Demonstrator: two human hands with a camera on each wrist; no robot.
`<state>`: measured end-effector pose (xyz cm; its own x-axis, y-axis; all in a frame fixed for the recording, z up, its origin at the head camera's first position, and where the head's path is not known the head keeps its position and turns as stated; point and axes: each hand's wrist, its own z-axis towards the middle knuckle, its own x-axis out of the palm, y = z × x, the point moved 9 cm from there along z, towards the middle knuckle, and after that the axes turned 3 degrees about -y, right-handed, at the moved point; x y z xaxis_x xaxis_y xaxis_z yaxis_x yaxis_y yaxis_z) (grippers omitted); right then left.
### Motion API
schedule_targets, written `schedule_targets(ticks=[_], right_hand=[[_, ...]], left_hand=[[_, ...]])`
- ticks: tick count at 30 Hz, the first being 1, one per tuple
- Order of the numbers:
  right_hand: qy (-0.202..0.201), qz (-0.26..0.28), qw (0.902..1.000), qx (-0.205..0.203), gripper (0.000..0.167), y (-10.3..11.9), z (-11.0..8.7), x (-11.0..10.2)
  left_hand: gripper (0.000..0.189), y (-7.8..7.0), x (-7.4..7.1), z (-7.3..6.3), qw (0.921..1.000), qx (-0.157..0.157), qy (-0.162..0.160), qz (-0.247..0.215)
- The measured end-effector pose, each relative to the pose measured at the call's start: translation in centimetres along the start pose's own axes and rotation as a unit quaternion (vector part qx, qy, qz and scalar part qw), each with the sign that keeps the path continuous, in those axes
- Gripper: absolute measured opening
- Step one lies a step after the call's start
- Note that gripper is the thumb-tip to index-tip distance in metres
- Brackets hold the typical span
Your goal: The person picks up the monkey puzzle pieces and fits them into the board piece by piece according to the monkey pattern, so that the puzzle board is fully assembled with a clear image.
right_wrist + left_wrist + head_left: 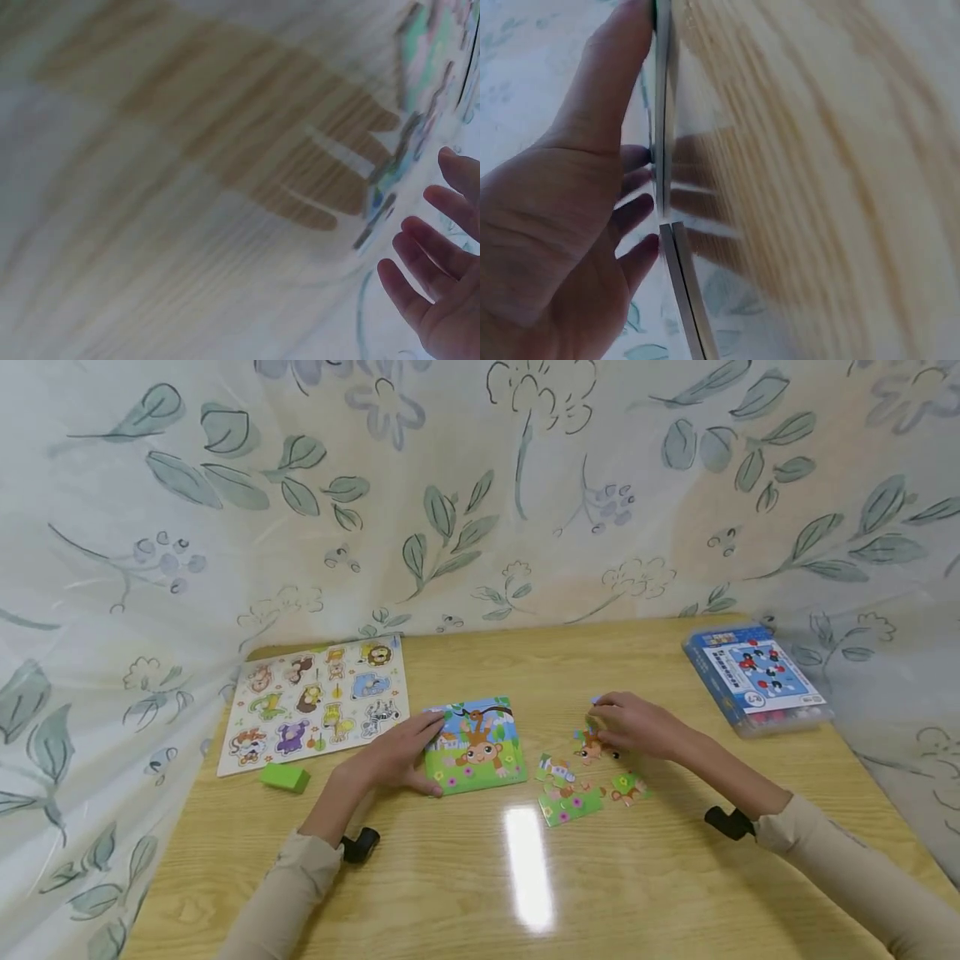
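A square monkey picture board (483,760) lies flat on the table, mid-view. My left hand (397,753) rests at its left side, thumb by the near corner and fingers toward the far one. In the left wrist view the thumb and fingertips touch the thin board edge (661,112). To the right are loose puzzle pieces: a green grassy piece (572,804), a house piece (557,771) and a small green-and-brown piece (628,787). Over a monkey-face piece (589,748) hovers my right hand (637,725); in the right wrist view its fingers (427,255) are loosely spread, holding nothing visible.
A white animal peg board (311,702) lies back left, with a green block (285,777) at its near edge. A blue boxed set (757,681) lies back right. The wooden table (420,885) ends against a floral curtain (450,510).
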<state>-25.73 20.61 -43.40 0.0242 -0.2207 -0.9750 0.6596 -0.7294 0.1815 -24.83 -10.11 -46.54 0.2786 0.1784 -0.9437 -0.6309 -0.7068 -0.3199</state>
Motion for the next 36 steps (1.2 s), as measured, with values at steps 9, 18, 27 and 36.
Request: schedule_targets(ticks=[9,18,27,36], right_hand=[[0.004,0.017,0.9984,0.054,0.05,-2.4,-1.5,0.2],[-0.001,0.058,0.9969,0.054,0.045,-2.3,-2.2,0.7],[0.001,0.055,0.9979,0.035,0.047,-1.0,-2.3,0.4],[0.002,0.046,0.9964,0.071,0.051,-2.4,-2.0,0.2]], left_hand=[[0.113,0.8,0.2,-0.4,0.9987,-0.004,-0.042,-0.029],[0.116,0.9,0.4,-0.5,0.998,0.003,-0.049,-0.041],[0.115,1.7,0.8,-0.5,0.9948,0.015,-0.072,-0.071],[0.116,2.2,1.3,-0.6,0.9926,0.024,-0.092,-0.075]])
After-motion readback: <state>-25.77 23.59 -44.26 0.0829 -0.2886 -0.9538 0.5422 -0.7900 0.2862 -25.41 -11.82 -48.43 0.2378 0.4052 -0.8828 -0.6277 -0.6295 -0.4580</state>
